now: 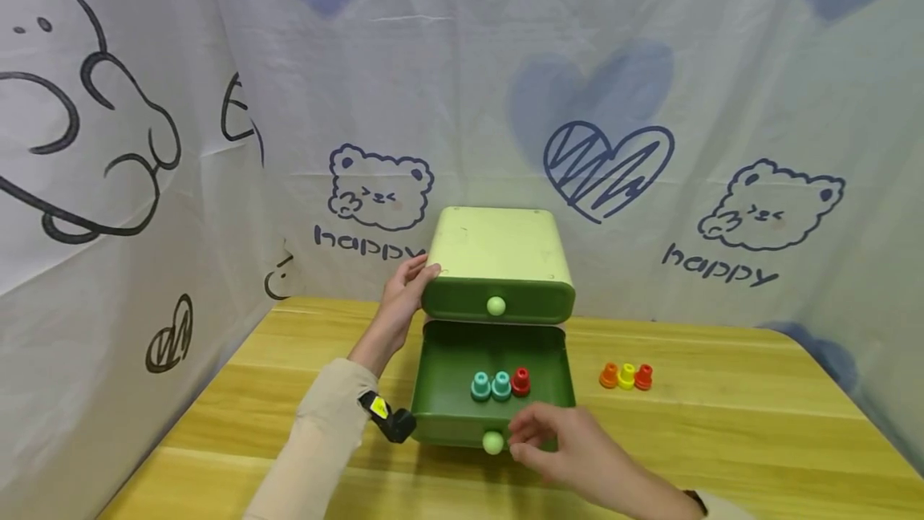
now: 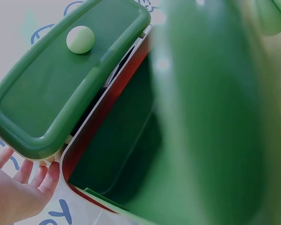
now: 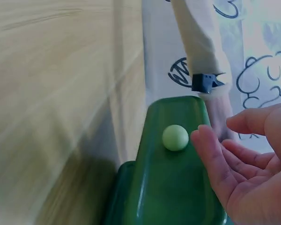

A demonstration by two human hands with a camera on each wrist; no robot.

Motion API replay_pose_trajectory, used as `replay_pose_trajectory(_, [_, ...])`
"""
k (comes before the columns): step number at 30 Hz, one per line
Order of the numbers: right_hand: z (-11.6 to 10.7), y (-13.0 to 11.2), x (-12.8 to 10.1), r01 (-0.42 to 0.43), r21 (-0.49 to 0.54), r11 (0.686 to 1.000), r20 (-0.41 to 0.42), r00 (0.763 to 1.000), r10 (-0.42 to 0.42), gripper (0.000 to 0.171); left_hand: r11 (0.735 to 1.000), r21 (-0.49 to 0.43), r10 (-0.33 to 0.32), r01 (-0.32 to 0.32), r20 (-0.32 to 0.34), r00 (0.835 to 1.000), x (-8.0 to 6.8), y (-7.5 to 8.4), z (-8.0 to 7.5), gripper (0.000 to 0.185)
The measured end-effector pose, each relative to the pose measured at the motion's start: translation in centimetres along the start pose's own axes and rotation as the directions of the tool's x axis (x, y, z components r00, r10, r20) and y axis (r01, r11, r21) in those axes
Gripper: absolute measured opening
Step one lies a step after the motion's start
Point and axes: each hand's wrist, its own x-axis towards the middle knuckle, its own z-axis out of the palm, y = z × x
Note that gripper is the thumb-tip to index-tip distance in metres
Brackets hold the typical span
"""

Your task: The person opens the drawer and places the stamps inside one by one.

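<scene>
Right hand [image 1: 559, 444] beside knob [image 3: 175, 137], pegs [image 1: 500, 384] only overhead

Your left arm wears a loose beige sleeve [image 1: 318, 440] that ends in a cuff short of the wrist. Strapped just past that cuff is a small black wrist camera [image 1: 390, 420] bearing a yellow triangular marking. Both of your hands, left hand [image 1: 404, 291] and right hand [image 1: 559, 444], are bare. A dark band [image 1: 696, 497] edges your right wrist.

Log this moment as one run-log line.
left hand steadies drawer box | right hand open beside knob | lower drawer open, three pegs inside
</scene>
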Motion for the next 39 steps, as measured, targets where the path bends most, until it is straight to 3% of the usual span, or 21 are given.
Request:
replay_pose_trajectory(7, [1.4,1.4,0.1,0.000,-0.084,0.996,0.012,1.000,0.001,0.017,1.000,-0.001,-0.002,0.002,0.002,1.000,-0.1,0.0,-0.1,0.059])
replay_pose_trajectory(14, [3.0,2.6,0.6,-0.051,-0.153,0.987,-0.062,0.997,0.042,0.020,1.000,-0.008,-0.002,0.002,0.004,1.000,-0.2,0.2,-0.1,0.059])
replay_pose_trajectory(29, [5.2,3.1,1.1,-0.091,-0.074,0.993,-0.226,0.971,0.072,0.030,1.000,0.003,-0.002,0.002,0.015,1.000,-0.1,-0.1,-0.1,0.061])
replay_pose_trajectory(39, [5.5,3.0,1.4,-0.056,-0.113,0.992,-0.300,0.954,0.020,0.029,1.000,-0.001,0.002,-0.002,0.006,1.000,-0.1,0.0,-0.1,0.059])
